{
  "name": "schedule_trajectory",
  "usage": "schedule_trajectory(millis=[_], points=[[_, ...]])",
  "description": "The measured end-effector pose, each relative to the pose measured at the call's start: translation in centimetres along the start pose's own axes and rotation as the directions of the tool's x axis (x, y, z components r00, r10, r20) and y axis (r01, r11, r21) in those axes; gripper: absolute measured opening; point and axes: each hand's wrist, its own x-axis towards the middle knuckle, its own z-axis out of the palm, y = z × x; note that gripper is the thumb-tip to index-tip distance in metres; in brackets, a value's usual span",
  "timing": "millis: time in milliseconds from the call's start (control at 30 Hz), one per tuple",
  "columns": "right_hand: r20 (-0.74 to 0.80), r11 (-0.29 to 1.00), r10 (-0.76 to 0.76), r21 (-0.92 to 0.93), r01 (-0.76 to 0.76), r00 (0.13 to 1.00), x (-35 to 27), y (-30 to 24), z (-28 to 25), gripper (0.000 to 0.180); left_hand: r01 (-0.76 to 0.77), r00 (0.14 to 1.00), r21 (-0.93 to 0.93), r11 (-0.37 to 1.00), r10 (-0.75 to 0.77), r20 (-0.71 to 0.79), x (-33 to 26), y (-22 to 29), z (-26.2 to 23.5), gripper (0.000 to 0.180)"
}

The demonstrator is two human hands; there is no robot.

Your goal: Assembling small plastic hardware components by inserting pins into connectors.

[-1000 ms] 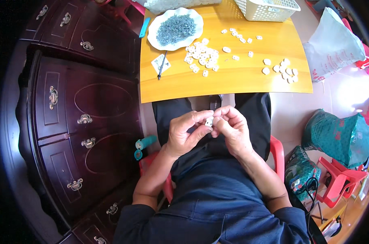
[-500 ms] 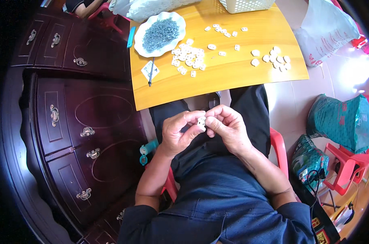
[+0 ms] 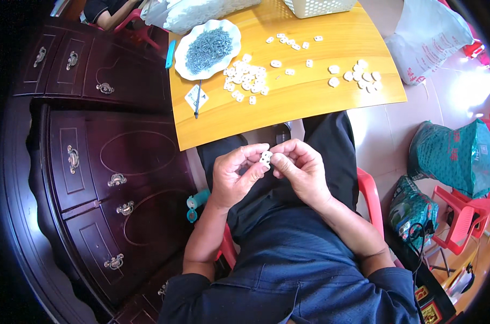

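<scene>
Above my lap, my left hand (image 3: pixel 233 175) pinches a small white plastic piece with dark holes (image 3: pixel 265 157) between thumb and forefinger. My right hand (image 3: pixel 303 171) is closed at the piece's right side, its thumb and forefinger pressed against it; whether those fingers hold anything more is hidden. Beyond my hands, many similar small white pieces (image 3: pixel 246 76) lie heaped on the yellow wooden table (image 3: pixel 304 92). Left of the heap stands a white scalloped plate (image 3: pixel 236 43) filled with small dark metal screws or pins (image 3: pixel 208 50).
Round white pieces (image 3: pixel 367 76) form a group at the table's right. At the back are a white perforated basket (image 3: pixel 320 7) and a clear plastic bag (image 3: pixel 202 13). A black stick-like tool (image 3: pixel 198 100) lies below the plate. Dark cabinets (image 3: pixel 142 151) flank my left; teal bags (image 3: pixel 450 159) stand right.
The piece has turned slightly in my fingers, so more of its holes show. Both hands keep their grip in nearly the same place. The view has shifted slightly.
</scene>
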Motion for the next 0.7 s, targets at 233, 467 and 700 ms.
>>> schedule_trajectory(millis=[233, 467, 700], points=[[0.018, 1.0, 0.027, 0.005, -0.027, 0.999, 0.0, 0.1, 0.1, 0.01, -0.167, 0.984, 0.236, 0.957, 0.148, 0.096, 0.7, 0.5, -0.8, 0.041], [0.033, 0.997, 0.067, 0.024, -0.068, 0.997, 0.0, 0.2, 0.1, 0.01, -0.274, 0.96, 0.345, 0.898, 0.233, 0.157, 1.5, 1.5, -1.1, 0.035], [0.047, 0.997, 0.062, 0.051, -0.064, 0.997, -0.1, 0.2, 0.0, 0.01, -0.232, 0.954, 0.251, 0.94, 0.169, 0.249, 2.3, 1.5, -2.1, 0.029]])
